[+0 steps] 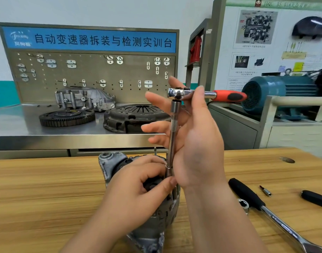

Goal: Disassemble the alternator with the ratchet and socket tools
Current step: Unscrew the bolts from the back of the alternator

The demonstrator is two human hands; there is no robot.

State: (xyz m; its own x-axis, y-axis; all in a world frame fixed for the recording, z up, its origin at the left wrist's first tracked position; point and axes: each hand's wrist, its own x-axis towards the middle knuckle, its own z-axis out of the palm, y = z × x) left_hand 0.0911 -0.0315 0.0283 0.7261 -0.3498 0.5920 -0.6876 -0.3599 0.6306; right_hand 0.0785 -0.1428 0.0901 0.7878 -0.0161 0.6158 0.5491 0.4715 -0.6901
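The grey alternator (112, 166) stands on the wooden table (47, 189), mostly hidden under my hands. A ratchet (207, 94) with a red and black handle sits on a long extension bar (174, 136) that stands upright on the alternator's top. My left hand (138, 185) rests on the alternator and pinches the socket (169, 171) at the bar's lower end between thumb and fingers. My right hand (191, 136) is open with its fingers spread behind the bar, its thumb lying over the ratchet head.
A large black-handled ratchet (266, 209), a loose socket (244, 204), a small bit (265, 190) and another black handle (315, 198) lie on the table at right. Behind stands a steel bench (19, 125) with a flywheel (67, 117), clutch cover (132, 117) and housing (83, 98). A blue motor (277, 92) is at right.
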